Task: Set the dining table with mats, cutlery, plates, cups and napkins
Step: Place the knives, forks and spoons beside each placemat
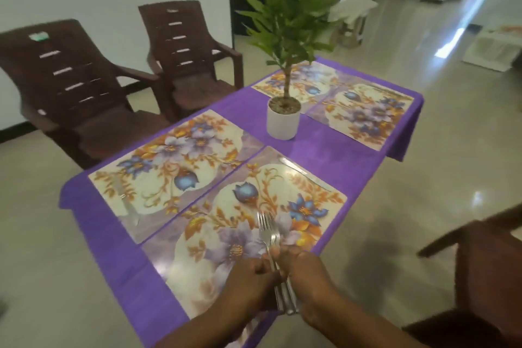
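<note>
A: Four floral mats (220, 200) laid on purple cloth (324, 150), two nearer than the white plant pot (283, 118), two beyond it. Knives: one on the near-left mat (127, 200), one at the far edge of the near-right mat (305, 172). Plates, cups, napkins: none seen.

B: Forks?

A: Bundle of forks (269, 237), count unclear, likely three or four. Held well short of the pot, over the near-right mat, tines toward the pot. Left hand (248, 285) and right hand (308, 277) both closed round the handles, fingers curled and pressed together on the metal; thumbs near the necks.

B: Handling?

A: Stiff, smooth steel, light singly, liable to slide against one another in a bundle. Best taken at mid-handle, one peeled off between thumb and forefinger while the other hand keeps the rest clamped. Not fragile; noisy if dropped.

B: Room?

A: Open mat surface on every side of the pot; leaves overhang above it only. Near-right mat runs close to the table edge, so set down inboard of it. Brown chairs (84, 87) left of the pot, clear of the table; another chair (480, 277) near the right hand, just off the table corner. Likely step: separating one fork for this setting.
</note>
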